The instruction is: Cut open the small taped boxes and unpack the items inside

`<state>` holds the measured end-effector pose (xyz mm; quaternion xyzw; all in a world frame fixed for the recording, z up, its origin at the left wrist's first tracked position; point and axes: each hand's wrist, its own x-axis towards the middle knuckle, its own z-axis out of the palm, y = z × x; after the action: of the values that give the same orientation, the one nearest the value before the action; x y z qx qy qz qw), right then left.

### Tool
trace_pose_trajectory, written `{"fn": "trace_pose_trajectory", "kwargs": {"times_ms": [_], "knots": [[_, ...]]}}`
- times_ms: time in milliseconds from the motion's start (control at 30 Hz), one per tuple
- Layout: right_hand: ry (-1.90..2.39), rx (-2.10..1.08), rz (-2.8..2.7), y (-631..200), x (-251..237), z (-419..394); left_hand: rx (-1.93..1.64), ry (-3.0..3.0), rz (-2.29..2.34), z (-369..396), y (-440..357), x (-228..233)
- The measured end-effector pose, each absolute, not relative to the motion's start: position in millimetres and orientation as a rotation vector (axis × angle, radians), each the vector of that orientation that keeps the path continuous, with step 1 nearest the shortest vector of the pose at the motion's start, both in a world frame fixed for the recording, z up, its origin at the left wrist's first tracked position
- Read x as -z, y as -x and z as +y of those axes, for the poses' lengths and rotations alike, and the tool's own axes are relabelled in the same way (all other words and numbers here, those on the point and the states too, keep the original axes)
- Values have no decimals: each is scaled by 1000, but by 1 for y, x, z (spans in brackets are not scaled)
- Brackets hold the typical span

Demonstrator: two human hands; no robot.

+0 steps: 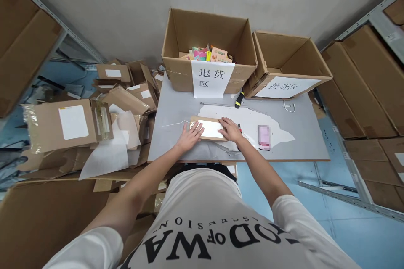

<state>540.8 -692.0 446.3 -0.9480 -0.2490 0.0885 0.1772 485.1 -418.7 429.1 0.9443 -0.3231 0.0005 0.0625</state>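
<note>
I am pressing my left hand [190,133] flat on the left end of a small parcel [210,129], fingers spread and open, gripping nothing. I am laying my right hand [231,130] on the parcel's right end, fingers extended and also open; whether the thumb is hooking the edge I cannot tell. The parcel is lying flat on the grey table [176,109], near its front edge, between both hands. Just right of my right hand a pink item [264,137] is resting on torn white paper [277,128]. A black-and-yellow tool [239,100] is lying further back, touching the front of a labelled box [208,50] holding coloured packets. A second box [288,65] is standing beside it. Flattened cartons [67,124] are piling up left of the table.
</note>
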Motion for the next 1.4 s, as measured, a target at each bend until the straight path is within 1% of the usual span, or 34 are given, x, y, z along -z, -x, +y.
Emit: {"fn": "trace_pose_trajectory", "kwargs": {"times_ms": [200, 600, 933, 1400], "knots": [[2726, -244, -737, -541, -446, -690, -8, -2786, -983, -437, -463, -428], [2922, -398, -760, -548, -461, -673, 39, -2700, -912, -439, -467, -423], [2934, -392, -896, -551, -455, -679, 1, -2694, -915, -437, -461, -425], [2980, -477, -1119, -570, -477, -675, 56, -2714, -923, -431, -464, -426]]}}
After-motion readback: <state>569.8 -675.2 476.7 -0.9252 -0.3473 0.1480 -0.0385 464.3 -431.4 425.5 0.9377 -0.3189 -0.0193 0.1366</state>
